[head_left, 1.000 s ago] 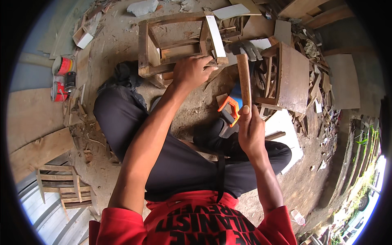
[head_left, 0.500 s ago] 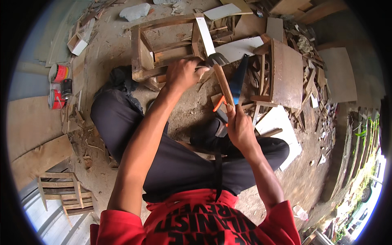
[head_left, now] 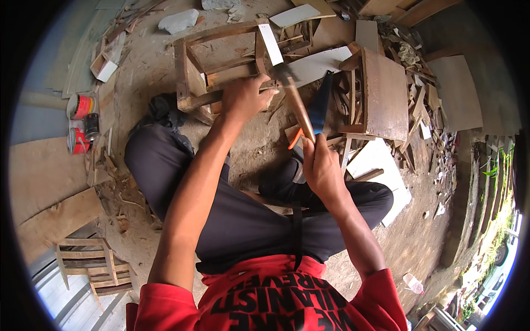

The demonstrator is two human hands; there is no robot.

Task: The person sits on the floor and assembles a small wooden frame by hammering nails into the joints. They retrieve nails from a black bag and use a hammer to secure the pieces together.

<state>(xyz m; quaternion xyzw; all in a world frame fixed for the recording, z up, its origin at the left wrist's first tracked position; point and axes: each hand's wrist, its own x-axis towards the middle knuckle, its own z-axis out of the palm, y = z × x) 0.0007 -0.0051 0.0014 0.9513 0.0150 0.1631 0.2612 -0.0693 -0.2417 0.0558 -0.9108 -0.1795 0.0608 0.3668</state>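
Note:
My right hand [head_left: 323,165] is closed round the wooden handle of a hammer [head_left: 298,107]. Its dark head is smeared by motion near the right corner of a brown wooden frame [head_left: 207,99]. My left hand [head_left: 243,99] grips the near rail of that frame, fingers curled over it close to the corner. Whether the fingertips also pinch something small, such as a nail, I cannot make out. A handsaw with a blue blade [head_left: 322,105] and an orange-edged handle [head_left: 296,138] is just behind the hammer handle, partly hidden by it.
A box-like wooden piece [head_left: 385,96] stands to the right, before heaped wood scraps [head_left: 422,110]. White board pieces [head_left: 378,168] lie by my right knee. Red cans [head_left: 80,140] stand far left, and a slatted wooden piece [head_left: 91,262] lies lower left. A grey stone [head_left: 178,21] sits at the back.
The hammer head has swung a little up and left, away from my left fingers. My left hand stays at the frame's near rail.

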